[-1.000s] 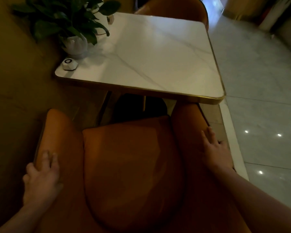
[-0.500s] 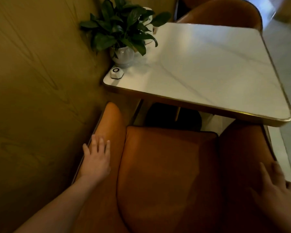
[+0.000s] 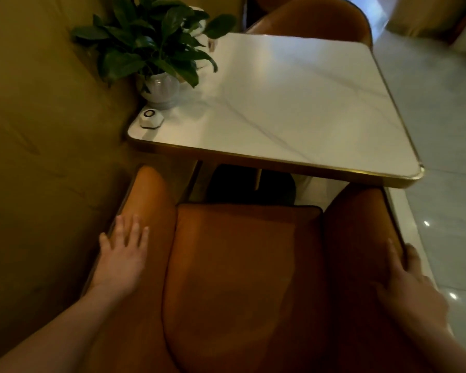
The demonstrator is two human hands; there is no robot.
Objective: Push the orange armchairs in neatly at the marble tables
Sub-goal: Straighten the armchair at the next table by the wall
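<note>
Your left hand lies flat, fingers straight, on the left arm of the orange armchair. Your right hand clasps the right arm's rim, thumb inside. The chair's front sits at the near edge of the marble worktop, which carries a potted plant.

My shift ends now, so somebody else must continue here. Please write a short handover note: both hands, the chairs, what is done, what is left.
Left hand: open, flat on the left arm of the armchair.
Right hand: grips the rim of its right arm.
The armchair faces the table. Its right arm reaches under the near edge; the seat is not yet under.
Second armchair: at the table's far side.
Left to do: probably push the near one further in, straight.
</note>
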